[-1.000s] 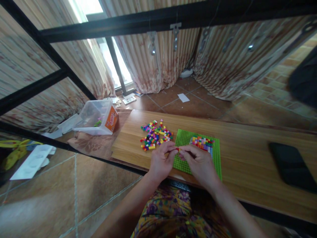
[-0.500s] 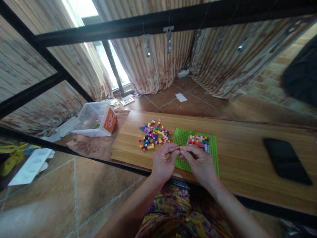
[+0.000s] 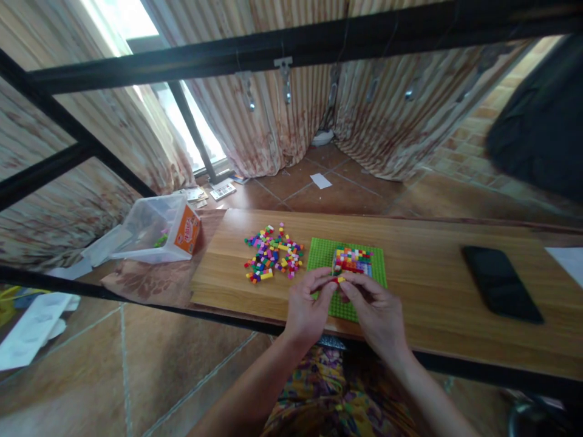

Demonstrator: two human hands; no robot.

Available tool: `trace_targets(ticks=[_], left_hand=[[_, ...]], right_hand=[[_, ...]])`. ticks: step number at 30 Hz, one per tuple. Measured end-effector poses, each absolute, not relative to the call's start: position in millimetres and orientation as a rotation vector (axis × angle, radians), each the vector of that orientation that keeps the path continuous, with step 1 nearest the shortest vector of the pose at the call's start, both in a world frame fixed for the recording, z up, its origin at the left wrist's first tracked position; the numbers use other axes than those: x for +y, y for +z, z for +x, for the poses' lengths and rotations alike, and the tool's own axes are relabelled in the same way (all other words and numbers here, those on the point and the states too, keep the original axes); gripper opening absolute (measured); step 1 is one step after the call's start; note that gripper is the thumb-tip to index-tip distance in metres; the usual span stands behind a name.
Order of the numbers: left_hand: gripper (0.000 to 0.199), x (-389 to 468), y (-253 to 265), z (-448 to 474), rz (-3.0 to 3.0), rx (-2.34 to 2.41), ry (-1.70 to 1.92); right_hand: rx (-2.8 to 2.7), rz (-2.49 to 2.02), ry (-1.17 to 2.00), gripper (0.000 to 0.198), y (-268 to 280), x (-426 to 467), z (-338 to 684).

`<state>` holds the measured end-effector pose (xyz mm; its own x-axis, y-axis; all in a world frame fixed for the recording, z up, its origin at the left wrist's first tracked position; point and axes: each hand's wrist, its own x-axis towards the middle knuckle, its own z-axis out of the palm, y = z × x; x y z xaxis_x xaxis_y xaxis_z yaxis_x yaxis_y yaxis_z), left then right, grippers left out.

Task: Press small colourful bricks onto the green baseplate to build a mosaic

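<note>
Close together over the near part of a green studded baseplate (image 3: 321, 247), my left hand (image 3: 308, 304) and my right hand (image 3: 377, 308) pinch small toy bricks (image 3: 338, 280), red and yellow, between their fingertips. Both hands are closed on them; which brick sits in which hand is hard to make out. Just beyond the fingers, a block of multicoloured bricks (image 3: 353, 258) stands on the baseplate, partly covered by my right hand. Left of the baseplate, a loose pile of coloured bricks (image 3: 273, 252) lies spread on the wooden tabletop (image 3: 423, 273).
A black phone (image 3: 501, 283) lies on the right of the table, with white paper (image 3: 567, 261) beyond it. At the left end stands a clear plastic box (image 3: 150, 227) with an orange label. A black metal bar (image 3: 204, 54) crosses above the table.
My view has shifted a little to the right. My hands have moved slightly right relative to the baseplate, and yellow now shows beside the red brick at my fingertips.
</note>
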<state>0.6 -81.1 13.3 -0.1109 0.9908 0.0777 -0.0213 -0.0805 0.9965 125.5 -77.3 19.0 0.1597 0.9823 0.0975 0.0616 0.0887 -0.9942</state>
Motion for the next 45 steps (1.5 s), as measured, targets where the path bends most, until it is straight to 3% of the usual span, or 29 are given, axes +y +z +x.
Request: trace_targets(ticks=[8,15,27,45], left_hand=[[0.017,-77.5,-19.3,-17.7,1.625,1.424,1.299],[0.016,-76.8,-34.6,-25.6,1.762,1.441,1.275],[0.014,-78.0,-33.1,-24.6,1.771,1.433,1.258],[0.017,-78.5,-34.1,-23.0,1.833,1.441,1.236]], right_hand=[[-1.577,-1.449,0.463,0.021,3.6,-55.9,177.5],[-1.694,-1.437,0.227,0.02,-7.5,-32.5,179.1],[-1.59,-1.448,0.393,0.015,-21.2,-19.4,180.4],[-1.321,-1.41,0.608,0.026,-32.7,-9.8,170.2]])
